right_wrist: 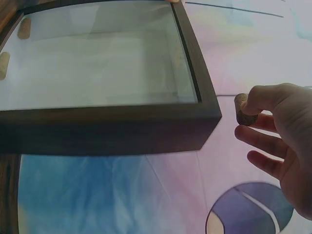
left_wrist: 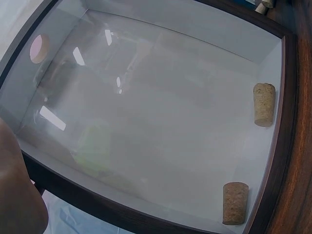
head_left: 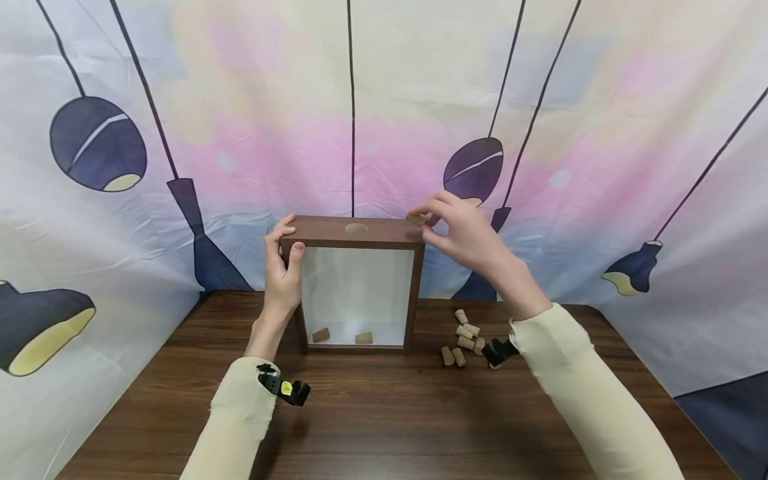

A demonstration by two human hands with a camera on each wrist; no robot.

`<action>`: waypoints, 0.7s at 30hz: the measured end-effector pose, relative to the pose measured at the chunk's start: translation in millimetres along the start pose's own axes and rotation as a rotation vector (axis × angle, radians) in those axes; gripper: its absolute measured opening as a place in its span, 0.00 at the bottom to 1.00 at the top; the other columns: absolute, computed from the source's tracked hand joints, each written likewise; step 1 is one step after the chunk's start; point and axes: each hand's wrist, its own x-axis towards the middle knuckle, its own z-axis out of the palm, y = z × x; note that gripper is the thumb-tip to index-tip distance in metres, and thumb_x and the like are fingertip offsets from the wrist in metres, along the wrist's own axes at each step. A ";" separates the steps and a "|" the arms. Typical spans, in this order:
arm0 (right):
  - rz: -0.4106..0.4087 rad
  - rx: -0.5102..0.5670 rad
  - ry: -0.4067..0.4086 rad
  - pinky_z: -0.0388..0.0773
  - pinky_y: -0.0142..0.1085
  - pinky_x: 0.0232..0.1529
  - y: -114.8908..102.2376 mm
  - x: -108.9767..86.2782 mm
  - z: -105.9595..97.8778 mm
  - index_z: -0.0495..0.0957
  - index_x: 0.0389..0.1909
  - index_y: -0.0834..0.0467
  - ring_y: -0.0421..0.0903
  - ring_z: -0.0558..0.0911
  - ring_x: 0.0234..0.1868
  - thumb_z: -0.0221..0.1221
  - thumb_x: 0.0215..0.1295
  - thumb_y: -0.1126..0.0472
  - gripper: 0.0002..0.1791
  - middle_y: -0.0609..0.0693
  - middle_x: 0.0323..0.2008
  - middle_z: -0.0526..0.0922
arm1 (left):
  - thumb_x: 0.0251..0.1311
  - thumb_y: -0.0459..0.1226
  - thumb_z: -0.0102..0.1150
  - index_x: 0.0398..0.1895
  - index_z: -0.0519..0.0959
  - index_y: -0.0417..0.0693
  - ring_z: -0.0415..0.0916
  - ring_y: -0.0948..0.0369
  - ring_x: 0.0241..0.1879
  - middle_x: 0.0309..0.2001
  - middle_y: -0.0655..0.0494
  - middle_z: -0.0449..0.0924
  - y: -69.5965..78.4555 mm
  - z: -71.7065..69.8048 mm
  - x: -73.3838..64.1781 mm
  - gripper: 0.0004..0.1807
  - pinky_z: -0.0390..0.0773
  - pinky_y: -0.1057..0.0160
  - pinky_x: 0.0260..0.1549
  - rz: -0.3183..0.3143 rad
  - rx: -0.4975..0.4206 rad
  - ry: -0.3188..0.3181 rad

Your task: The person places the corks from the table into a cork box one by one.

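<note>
A dark brown wooden shadow box (head_left: 324,230) with a clear front stands upright on the table, a round hole (head_left: 357,228) in its top. My left hand (head_left: 282,273) grips its upper left corner, thumb on the front edge. Two corks lie inside at the bottom, a left cork (head_left: 321,335) and a right cork (head_left: 363,338). Between thumb and fingers, my right hand (head_left: 465,230) pinches another cork (right_wrist: 245,111), just above the box's top right corner. The right wrist view shows that cork apart from the box, the other fingers loosely bent.
Several loose corks (head_left: 465,343) lie in a pile on the brown wooden table (head_left: 372,413), right of the box and below the right forearm. A patterned cloth backdrop (head_left: 288,120) hangs close behind the box. Each wrist carries a small black camera (head_left: 294,392).
</note>
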 end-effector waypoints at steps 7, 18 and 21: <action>-0.012 0.013 -0.053 0.79 0.39 0.43 -11.6 17.1 11.4 0.83 0.48 0.57 0.46 0.83 0.40 0.60 0.63 0.70 0.13 0.52 0.43 0.80 | 0.76 0.34 0.44 0.57 0.61 0.26 0.54 0.43 0.73 0.70 0.29 0.59 -0.2 -0.1 0.0 0.17 0.58 0.67 0.63 -0.003 -0.002 -0.001; -0.052 -0.099 -0.157 0.76 0.38 0.40 -23.9 38.2 33.2 0.84 0.47 0.56 0.47 0.80 0.35 0.56 0.64 0.70 0.14 0.50 0.41 0.82 | 0.76 0.33 0.45 0.58 0.61 0.27 0.53 0.43 0.74 0.70 0.31 0.59 0.2 1.1 0.1 0.16 0.57 0.65 0.65 -0.007 -0.007 0.002; -0.052 -0.114 -0.174 0.74 0.39 0.40 -25.7 41.9 37.2 0.84 0.46 0.55 0.47 0.77 0.34 0.55 0.65 0.70 0.15 0.49 0.41 0.82 | 0.76 0.33 0.45 0.58 0.61 0.27 0.53 0.43 0.74 0.70 0.32 0.59 0.3 1.2 -0.1 0.17 0.57 0.65 0.66 -0.008 -0.007 0.002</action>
